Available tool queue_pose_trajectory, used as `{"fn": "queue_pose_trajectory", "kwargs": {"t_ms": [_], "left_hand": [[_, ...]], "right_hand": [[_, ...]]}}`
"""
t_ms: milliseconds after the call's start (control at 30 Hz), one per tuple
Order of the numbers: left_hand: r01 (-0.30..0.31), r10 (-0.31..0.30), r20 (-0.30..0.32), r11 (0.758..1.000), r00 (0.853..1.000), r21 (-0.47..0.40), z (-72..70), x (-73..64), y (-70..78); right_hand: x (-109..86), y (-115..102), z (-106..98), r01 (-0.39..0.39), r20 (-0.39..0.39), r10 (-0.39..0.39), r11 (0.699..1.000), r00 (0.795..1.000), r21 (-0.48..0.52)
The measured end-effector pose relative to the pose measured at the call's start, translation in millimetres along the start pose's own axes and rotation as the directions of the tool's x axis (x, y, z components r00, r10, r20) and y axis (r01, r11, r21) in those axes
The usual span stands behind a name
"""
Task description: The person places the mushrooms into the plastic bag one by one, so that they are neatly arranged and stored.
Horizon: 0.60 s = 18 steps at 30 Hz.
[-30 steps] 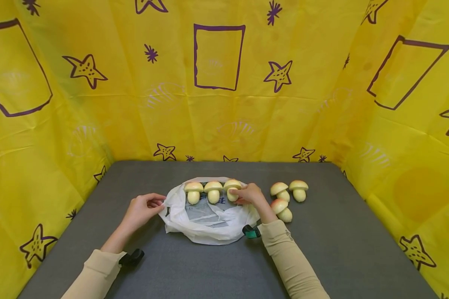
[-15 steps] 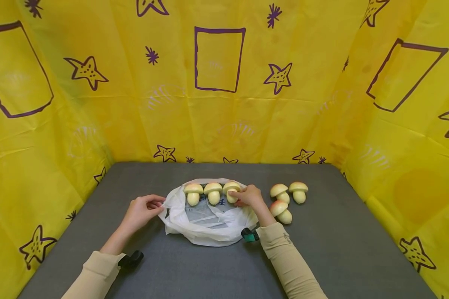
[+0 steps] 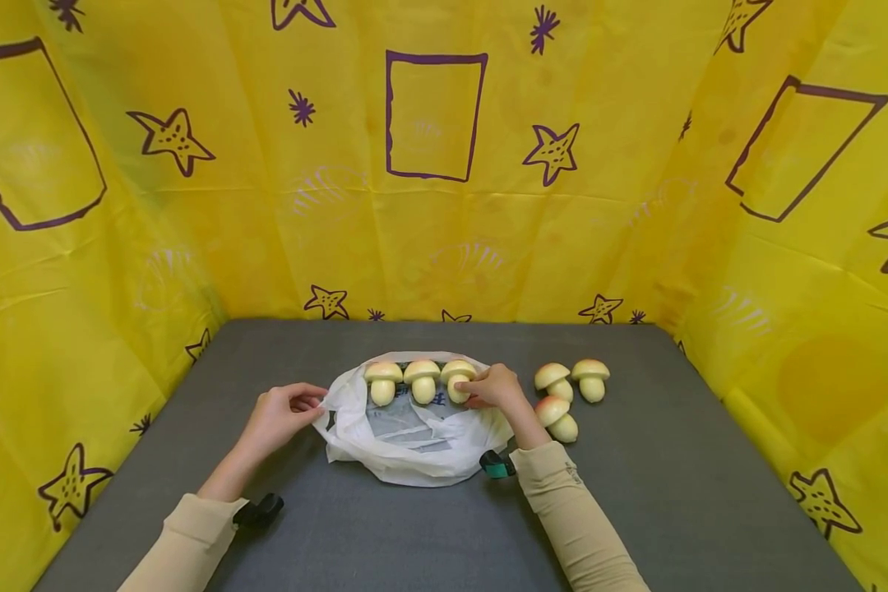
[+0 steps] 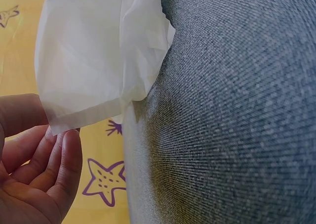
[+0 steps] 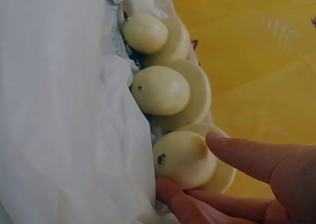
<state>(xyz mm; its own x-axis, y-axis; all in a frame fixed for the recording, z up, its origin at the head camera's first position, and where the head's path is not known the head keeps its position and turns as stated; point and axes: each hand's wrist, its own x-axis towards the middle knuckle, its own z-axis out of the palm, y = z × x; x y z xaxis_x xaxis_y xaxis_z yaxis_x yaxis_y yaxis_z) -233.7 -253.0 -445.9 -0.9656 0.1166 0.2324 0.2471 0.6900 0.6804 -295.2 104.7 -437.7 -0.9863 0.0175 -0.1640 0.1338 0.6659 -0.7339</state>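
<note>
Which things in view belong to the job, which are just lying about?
Job:
white bag, edge held by left hand
three mushrooms in its opening, rightmost one in right hand
three loose mushrooms, probably

Background:
grey table
yellow printed backdrop

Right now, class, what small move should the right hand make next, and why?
Probably the right hand should release the mushroom it pinches: that one lies in a row with two other mushrooms at the far side of the white bag, whose edge the left hand pinches.
</note>
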Motion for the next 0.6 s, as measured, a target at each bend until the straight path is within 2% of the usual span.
{"fn": "queue_pose_trajectory", "kwargs": {"t_ms": [100, 333, 600], "left_hand": [[-0.003, 0.003, 0.0, 1.0, 1.0, 0.003, 0.0, 0.2, 0.2], [-0.005, 0.005, -0.002, 1.0, 1.0, 0.006, 0.7, -0.7, -1.1], [-0.008, 0.008, -0.007, 1.0, 1.0, 0.007, 1.1, -1.2, -1.3]], "right_hand": [[-1.1, -0.2, -2.4, 0.005, 0.008, -0.005, 1.0, 1.0, -0.003], [-3.7, 2.0, -3.2, -0.025, 0.042, 0.022, 0.997, 0.999, 0.068], [-4.2, 3.6, -0.7, -0.032, 0.034, 0.03, 0.998, 0.999, 0.058]]}}
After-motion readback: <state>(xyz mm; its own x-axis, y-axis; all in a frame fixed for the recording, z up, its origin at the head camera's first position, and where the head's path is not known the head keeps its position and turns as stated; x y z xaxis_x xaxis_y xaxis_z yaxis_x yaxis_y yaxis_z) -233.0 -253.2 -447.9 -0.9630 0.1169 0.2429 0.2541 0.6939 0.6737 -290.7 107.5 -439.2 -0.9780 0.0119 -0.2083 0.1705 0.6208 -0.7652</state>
